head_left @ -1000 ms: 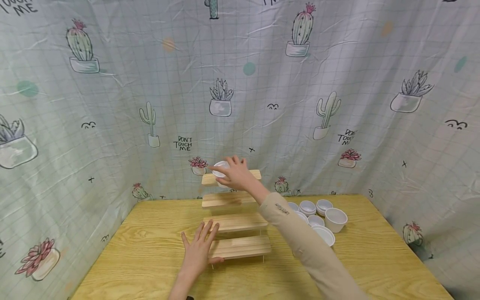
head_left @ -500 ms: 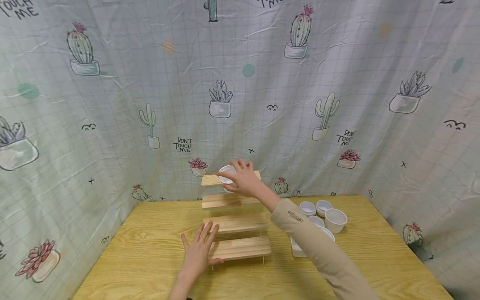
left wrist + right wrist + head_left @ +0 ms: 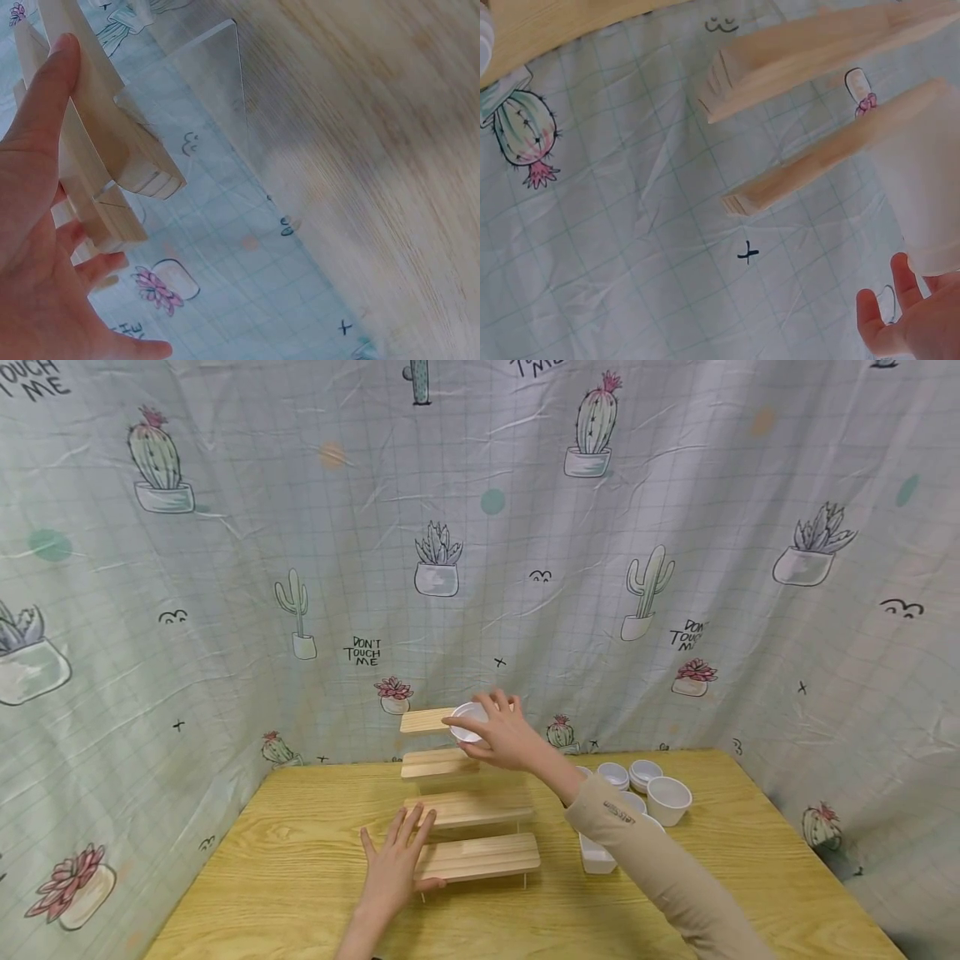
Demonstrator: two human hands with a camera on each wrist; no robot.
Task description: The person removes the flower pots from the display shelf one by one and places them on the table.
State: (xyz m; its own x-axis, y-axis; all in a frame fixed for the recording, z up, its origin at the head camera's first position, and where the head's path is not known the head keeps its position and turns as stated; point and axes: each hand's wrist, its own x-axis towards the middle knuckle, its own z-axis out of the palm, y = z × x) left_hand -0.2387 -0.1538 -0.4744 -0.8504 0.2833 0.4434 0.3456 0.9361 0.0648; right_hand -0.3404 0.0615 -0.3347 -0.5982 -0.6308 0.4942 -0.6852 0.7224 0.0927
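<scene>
A cactus-print curtain hangs behind and to both sides of a wooden table. At the table's middle, toward 12 o'clock from the person, stands a four-step wooden shelf on clear plastic side panels, which show in the left wrist view. At about 3 o'clock from the shelf sits a cluster of white dishes, with a taller white cup at their right edge and a white rectangular tray nearest the person.

The left hand lies flat with fingers spread and straight, resting against the left end of the lowest step; in the left wrist view its thumb lies along a plank edge. It holds nothing.

The right hand reaches to the top step at 12 o'clock, fingers curled round a small white bowl, which it holds at the right half of that step. Whether the bowl touches the plank cannot be told.
</scene>
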